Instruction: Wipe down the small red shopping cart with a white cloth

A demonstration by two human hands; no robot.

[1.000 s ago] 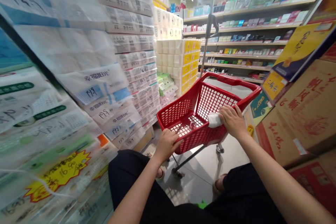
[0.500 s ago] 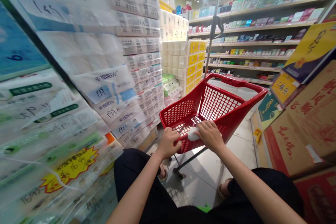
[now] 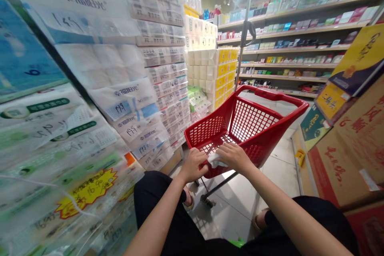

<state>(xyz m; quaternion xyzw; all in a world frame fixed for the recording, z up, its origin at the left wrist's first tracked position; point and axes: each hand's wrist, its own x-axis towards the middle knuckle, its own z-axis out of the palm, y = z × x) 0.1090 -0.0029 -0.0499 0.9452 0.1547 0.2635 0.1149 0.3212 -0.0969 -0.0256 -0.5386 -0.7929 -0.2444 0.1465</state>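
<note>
A red plastic shopping cart (image 3: 258,122) with a lattice basket stands in front of me, its long handle on the far side. My left hand (image 3: 193,165) is closed around the basket's near rim, fingers curled over the edge. Just to its right, my right hand (image 3: 234,157) presses a crumpled white cloth or tissue (image 3: 215,160) against the same rim. Which of the two materials it is I cannot tell. The inside of the basket shows only its bare grid.
Tall stacks of wrapped tissue packs (image 3: 162,64) line the left side close to the cart. Cardboard boxes (image 3: 345,160) stand on the right. A metal pole (image 3: 244,28) rises behind the cart, before shelves of small goods (image 3: 288,44). A cart wheel (image 3: 207,201) sits near my feet.
My right hand has slid left along the rim with the white cloth or tissue, nearer my left hand. The left hand keeps its hold. The view has shifted slightly.
</note>
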